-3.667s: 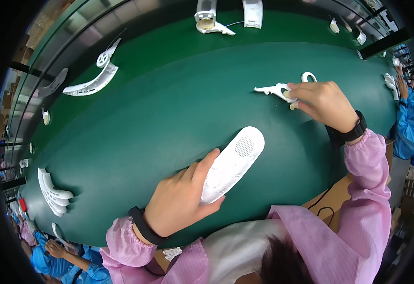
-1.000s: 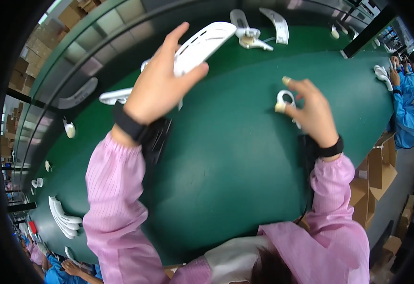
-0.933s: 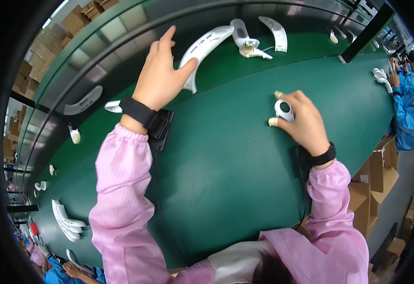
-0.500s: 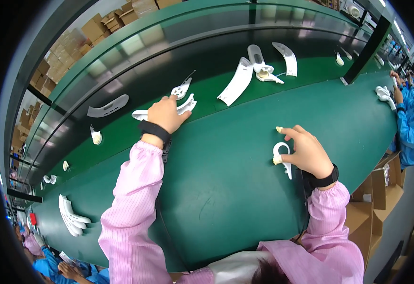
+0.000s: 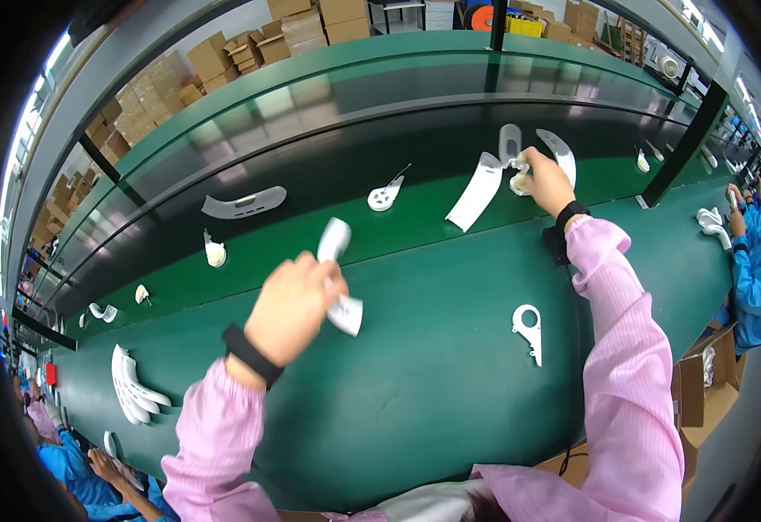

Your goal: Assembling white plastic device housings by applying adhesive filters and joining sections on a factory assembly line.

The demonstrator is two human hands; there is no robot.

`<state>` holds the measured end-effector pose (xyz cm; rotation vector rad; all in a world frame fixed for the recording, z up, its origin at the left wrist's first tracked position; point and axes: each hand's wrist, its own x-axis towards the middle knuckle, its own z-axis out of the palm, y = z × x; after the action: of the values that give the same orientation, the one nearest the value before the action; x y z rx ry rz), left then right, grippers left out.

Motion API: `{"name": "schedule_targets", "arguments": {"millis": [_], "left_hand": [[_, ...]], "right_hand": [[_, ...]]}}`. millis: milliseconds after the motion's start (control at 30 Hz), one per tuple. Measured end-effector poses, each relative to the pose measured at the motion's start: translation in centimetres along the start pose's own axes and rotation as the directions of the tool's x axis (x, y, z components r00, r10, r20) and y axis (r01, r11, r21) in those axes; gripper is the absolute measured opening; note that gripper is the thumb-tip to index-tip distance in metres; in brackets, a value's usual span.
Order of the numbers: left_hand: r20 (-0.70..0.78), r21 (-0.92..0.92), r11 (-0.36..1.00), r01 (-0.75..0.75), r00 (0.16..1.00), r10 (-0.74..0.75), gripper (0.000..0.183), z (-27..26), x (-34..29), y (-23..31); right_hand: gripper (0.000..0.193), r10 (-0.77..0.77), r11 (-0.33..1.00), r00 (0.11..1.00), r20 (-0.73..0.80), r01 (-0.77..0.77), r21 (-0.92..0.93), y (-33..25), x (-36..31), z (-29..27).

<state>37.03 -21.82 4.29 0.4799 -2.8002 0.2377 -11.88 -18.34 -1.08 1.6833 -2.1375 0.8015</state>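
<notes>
White curved shell (image 5: pixel 335 240) in the air over the left-middle of the green work surface (image 5: pixel 424 391), blurred, one end pointing far, the other near. Left hand (image 5: pixel 292 309) curled about its middle, thumb and fingers drawn in; both ends stick out free. Mid-length hold likely chosen for balance on a long, bent piece.

Right hand (image 5: pixel 547 184) reaches to the far strip, at a white assembly (image 5: pixel 509 139). Thumb and fingers half-bent, tips at its near end; cannot tell whether they pinch it or only touch.

Ringed white part (image 5: pixel 529 333) flat on the near surface, right of middle, tail toward the wearer, within easy reach of either hand, I judge.

Beyond: a broad white shell (image 5: pixel 476 193) just left of the assembly; round part with wire (image 5: pixel 384 196) farther left. Near left, fanned shells (image 5: pixel 133 390) overlap, perhaps to save room.
</notes>
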Motion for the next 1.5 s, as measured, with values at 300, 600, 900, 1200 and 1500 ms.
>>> {"name": "schedule_targets", "arguments": {"millis": [300,600,900,1200,1500], "left_hand": [[0.120,-0.266,0.963,-0.051,0.989,0.085,0.029,0.2,-9.4,5.7],[-0.023,-0.383,0.836,0.393,0.900,-0.435,0.079,1.9,-10.9,6.6],[0.254,-0.529,0.657,0.537,0.839,-0.482,0.083,2.3,-12.7,5.5],[0.245,-0.533,0.687,0.493,0.868,-0.433,0.080,1.9,-15.6,3.2],[0.371,-0.714,0.573,0.403,0.911,-0.178,0.078,2.7,-16.3,1.9]], "right_hand": [[0.051,-0.057,0.995,0.978,-0.199,0.072,0.073,-0.5,2.3,0.5],[0.026,0.601,0.406,0.798,0.039,-0.347,0.846,4.4,4.8,-0.2],[0.035,0.620,0.107,0.765,0.174,-0.303,0.947,5.5,1.2,0.2],[0.066,0.706,0.578,0.703,-0.087,-0.502,0.644,-1.8,-2.1,-4.2],[0.054,-0.372,0.919,0.645,0.667,0.357,0.167,-19.1,-15.0,-9.2]]}}
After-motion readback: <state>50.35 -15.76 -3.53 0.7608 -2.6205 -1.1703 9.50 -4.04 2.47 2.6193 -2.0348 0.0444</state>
